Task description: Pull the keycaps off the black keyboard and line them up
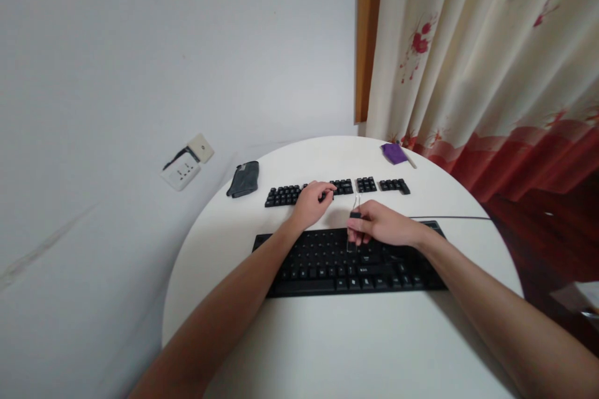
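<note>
A wide black keyboard (304,287) lies on the white round table, with many keycaps off its upper rows. My right hand (379,222) is above the middle of it, closed around the black grip of a wire keycap puller (355,215). One wire end points up and the other reaches down at the keys. My left hand (312,204) is past the keyboard's far edge, over a row of loose black keycaps (283,196). Its thumb and fingertips are bent together around what appears to be a keycap, partly hidden by the hand.
More loose keycaps (365,184) stand in groups further right, including an end group (394,186). A dark pouch (244,179) lies at the left rim. A purple cloth or brush (394,153) sits at the back right. A cable (461,217) runs off the right edge.
</note>
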Tool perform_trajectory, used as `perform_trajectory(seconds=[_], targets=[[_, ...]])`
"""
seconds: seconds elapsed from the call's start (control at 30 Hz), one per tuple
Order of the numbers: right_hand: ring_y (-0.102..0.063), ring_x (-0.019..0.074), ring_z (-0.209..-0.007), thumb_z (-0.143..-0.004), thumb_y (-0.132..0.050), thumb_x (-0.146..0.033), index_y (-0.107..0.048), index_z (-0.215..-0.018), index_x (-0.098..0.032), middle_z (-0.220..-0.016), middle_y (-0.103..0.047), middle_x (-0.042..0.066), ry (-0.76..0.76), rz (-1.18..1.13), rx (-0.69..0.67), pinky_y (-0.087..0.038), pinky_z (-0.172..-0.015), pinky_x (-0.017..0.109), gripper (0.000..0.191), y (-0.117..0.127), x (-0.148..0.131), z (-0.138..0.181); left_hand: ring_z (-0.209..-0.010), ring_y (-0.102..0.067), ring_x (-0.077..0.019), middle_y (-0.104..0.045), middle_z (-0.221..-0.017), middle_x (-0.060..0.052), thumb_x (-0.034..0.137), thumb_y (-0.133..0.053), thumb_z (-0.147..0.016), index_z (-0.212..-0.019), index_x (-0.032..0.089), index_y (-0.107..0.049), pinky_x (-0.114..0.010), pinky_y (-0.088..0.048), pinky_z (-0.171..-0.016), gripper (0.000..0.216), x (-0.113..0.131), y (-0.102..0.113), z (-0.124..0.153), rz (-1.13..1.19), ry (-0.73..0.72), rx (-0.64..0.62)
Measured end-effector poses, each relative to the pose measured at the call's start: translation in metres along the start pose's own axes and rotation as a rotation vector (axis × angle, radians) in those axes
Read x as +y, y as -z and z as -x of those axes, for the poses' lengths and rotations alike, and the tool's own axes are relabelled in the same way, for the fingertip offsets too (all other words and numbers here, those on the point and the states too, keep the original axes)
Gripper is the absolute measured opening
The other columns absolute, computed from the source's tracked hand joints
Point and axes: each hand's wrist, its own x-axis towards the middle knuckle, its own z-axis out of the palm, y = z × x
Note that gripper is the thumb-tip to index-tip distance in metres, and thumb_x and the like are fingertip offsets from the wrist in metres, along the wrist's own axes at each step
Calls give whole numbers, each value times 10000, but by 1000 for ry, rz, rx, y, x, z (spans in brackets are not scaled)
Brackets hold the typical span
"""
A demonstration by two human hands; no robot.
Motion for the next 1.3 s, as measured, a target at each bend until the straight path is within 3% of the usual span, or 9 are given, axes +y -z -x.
perform_trajectory(seconds=[0.13,0.23,0.37,0.53,0.8,1.0,1.3], targets=[[-672,161,-631,-931,-526,-387,-661,-742,-138,-743,-725,96,11,21,438,-542,-604,273,341,13,11,-12,-826,-596,-172,-712,-859,-22,205,-516,-940,-1021,206,-690,-323,-480,-810,192,4,2,0,90,-22,-40],[-678,174,-647,-922,-533,-379,-650,-776,-133,-781,-731,113,1,1,580,-561,-626,293,309,15,24,-20,-874,-596,-179,-712,-955,-43,281,-563,-939,-1050,206,-683,-327,-483,-817,180,10,1,1,172,-99,-92],[-675,184,-625,-909,-548,-404,-648,-765,-145,-768,-725,106,41,7,609,-567,-612,305,313,11,31,-22,-922,-589,-184,-697,-1044,-48,320,-696,-856,-1065,217,-668,-323,-490,-825,235,15,-3,3,245,-185,-187],[-684,199,-658,-916,-541,-398,-661,-791,-144,-753,-719,94,84,41,602,-566,-640,313,308,6,30,-22,-899,-595,-179,-682,-1002,-43,288,-718,-837,-1040,213,-651,-324,-488,-826,227,16,-8,6,240,-152,-189],[-685,189,-641,-937,-507,-384,-643,-799,-147,-753,-728,97,22,43,602,-545,-618,293,306,6,37,-26,-959,-562,-200,-670,-1026,-45,267,-680,-862,-1063,222,-622,-354,-481,-869,214,22,-4,6,210,-218,-163],[-693,197,-663,-931,-517,-336,-635,-770,-154,-723,-731,94,33,131,623,-524,-603,276,269,6,37,-25,-1048,-563,-215,-652,-1118,-65,285,-627,-907,-1066,221,-658,-404,-423,-965,174,24,-3,4,105,-387,-200],[-695,192,-609,-939,-495,-343,-644,-699,-159,-660,-732,87,-18,137,605,-506,-583,268,338,6,36,-24,-1018,-552,-216,-624,-1040,-69,362,-704,-844,-950,225,-716,-398,-423,-962,173,31,-2,4,192,-309,-145]])
